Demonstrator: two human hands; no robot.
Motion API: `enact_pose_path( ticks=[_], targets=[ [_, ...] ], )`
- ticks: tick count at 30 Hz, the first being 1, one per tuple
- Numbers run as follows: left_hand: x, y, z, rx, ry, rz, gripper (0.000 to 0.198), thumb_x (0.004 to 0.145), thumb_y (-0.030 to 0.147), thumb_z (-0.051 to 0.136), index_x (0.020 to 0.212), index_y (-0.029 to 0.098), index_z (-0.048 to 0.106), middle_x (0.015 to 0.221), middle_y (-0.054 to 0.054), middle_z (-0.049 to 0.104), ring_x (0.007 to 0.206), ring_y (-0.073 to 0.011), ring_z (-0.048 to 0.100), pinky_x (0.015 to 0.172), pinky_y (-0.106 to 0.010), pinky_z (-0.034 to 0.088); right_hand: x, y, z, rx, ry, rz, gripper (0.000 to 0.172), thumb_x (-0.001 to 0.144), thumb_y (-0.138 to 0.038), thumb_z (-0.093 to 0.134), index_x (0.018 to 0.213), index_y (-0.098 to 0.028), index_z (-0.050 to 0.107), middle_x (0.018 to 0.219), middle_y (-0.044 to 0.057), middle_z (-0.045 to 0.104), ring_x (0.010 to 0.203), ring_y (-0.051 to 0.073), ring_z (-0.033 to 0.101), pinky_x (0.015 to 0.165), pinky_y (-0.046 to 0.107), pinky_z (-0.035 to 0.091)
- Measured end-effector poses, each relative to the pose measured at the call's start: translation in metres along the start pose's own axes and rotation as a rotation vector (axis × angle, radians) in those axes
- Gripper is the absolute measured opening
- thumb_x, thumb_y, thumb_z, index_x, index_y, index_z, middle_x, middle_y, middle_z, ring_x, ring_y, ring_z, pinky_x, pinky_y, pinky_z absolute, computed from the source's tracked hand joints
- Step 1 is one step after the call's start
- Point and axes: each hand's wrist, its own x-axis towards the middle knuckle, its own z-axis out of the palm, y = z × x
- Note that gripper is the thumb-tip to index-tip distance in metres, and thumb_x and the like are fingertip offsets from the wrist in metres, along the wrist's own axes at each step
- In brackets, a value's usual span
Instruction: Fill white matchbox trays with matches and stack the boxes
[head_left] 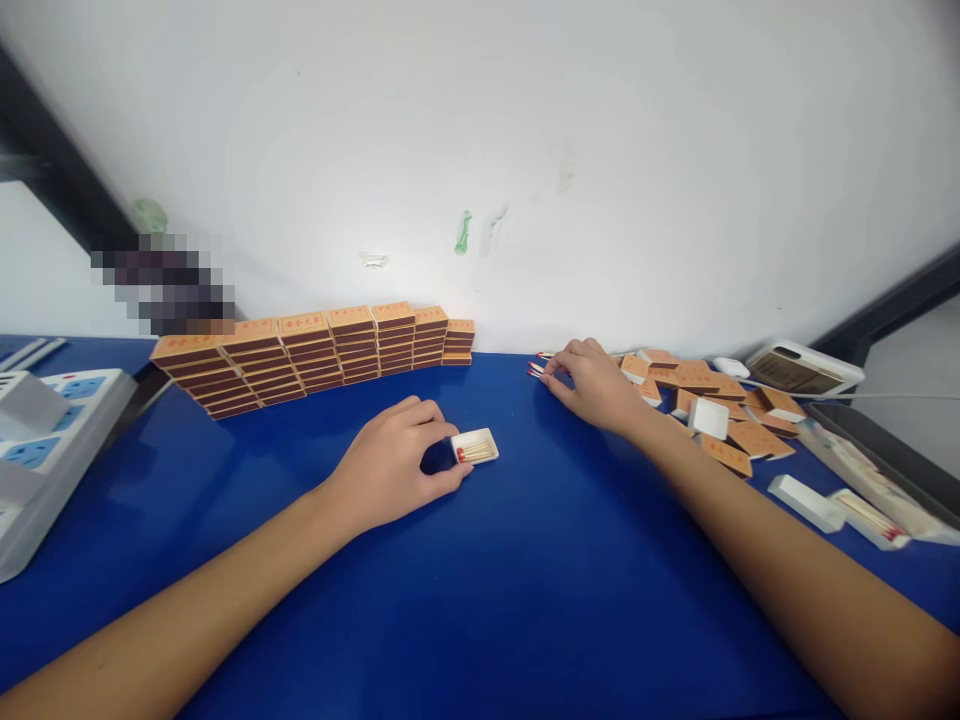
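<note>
My left hand (397, 462) grips a small white matchbox tray (487, 436) between thumb and fingers, and the tray rests on the blue tabletop (480, 600). Several matches (475, 452) lie inside it, their red heads toward my hand. Near the wall, my right hand (596, 385) is pinched over a few loose matches (535, 368), whose red heads stick out to the left of the fingertips. The rest of those sticks is hidden by the fingers.
Stacked matchboxes (300, 360) form a row along the wall at left. Loose matchbox sleeves (694, 376) are heaped at right. Nearby are an upturned white tray (806, 502), a match-filled tray (870, 518) and a phone (804, 368). A power strip (67, 450) stands at far left.
</note>
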Motion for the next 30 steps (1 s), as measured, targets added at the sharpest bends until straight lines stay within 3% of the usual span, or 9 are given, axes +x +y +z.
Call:
enact_pose_path(
  ticks=[10, 18, 23, 27, 30],
  targets=[
    [0.001, 0.0, 0.0, -0.001, -0.003, -0.006, 0.028, 0.095, 0.042, 0.074, 0.113, 0.02, 0.078, 0.102, -0.005, 0.071, 0.092, -0.0224, 0.062, 0.075, -0.037, 0.053, 0.001, -0.012, -0.005, 0.141, -0.055, -0.075, 0.012, 0.097, -0.02, 0.058, 0.088, -0.021, 0.067, 0.095, 0.013, 0.066, 0.096, 0.031, 0.057, 0.09, 0.047, 0.05],
    [0.001, 0.001, 0.001, 0.009, 0.023, 0.007, 0.025, 0.094, 0.041, 0.074, 0.109, 0.021, 0.078, 0.099, -0.005, 0.07, 0.09, -0.0225, 0.062, 0.076, -0.037, 0.052, -0.013, -0.087, -0.036, 0.269, -0.039, -0.286, 0.014, 0.105, -0.024, 0.054, 0.099, -0.02, 0.066, 0.098, 0.01, 0.062, 0.095, 0.027, 0.054, 0.086, 0.044, 0.047],
    [0.0, 0.001, 0.001, 0.011, 0.026, 0.019, 0.025, 0.095, 0.04, 0.073, 0.108, 0.019, 0.078, 0.098, -0.005, 0.07, 0.091, -0.0226, 0.061, 0.078, -0.039, 0.054, -0.023, -0.123, -0.041, 0.199, -0.094, -0.37, 0.018, 0.106, -0.022, 0.053, 0.096, -0.02, 0.067, 0.099, 0.012, 0.063, 0.093, 0.027, 0.051, 0.081, 0.043, 0.046],
    [-0.001, 0.001, 0.002, 0.01, 0.027, 0.016, 0.025, 0.095, 0.04, 0.073, 0.107, 0.019, 0.078, 0.098, -0.005, 0.07, 0.092, -0.0231, 0.061, 0.079, -0.04, 0.054, -0.023, -0.123, -0.038, 0.269, -0.127, -0.364, 0.014, 0.105, -0.021, 0.055, 0.097, -0.02, 0.067, 0.1, 0.011, 0.065, 0.094, 0.026, 0.052, 0.081, 0.041, 0.046],
    [0.0, 0.001, 0.001, 0.009, 0.017, 0.011, 0.025, 0.095, 0.04, 0.073, 0.109, 0.019, 0.078, 0.099, -0.006, 0.07, 0.092, -0.0229, 0.062, 0.078, -0.039, 0.054, -0.014, -0.096, -0.033, 0.366, -0.056, -0.255, 0.011, 0.104, -0.026, 0.059, 0.098, -0.022, 0.068, 0.095, 0.008, 0.065, 0.095, 0.025, 0.056, 0.083, 0.04, 0.048]
  ],
)
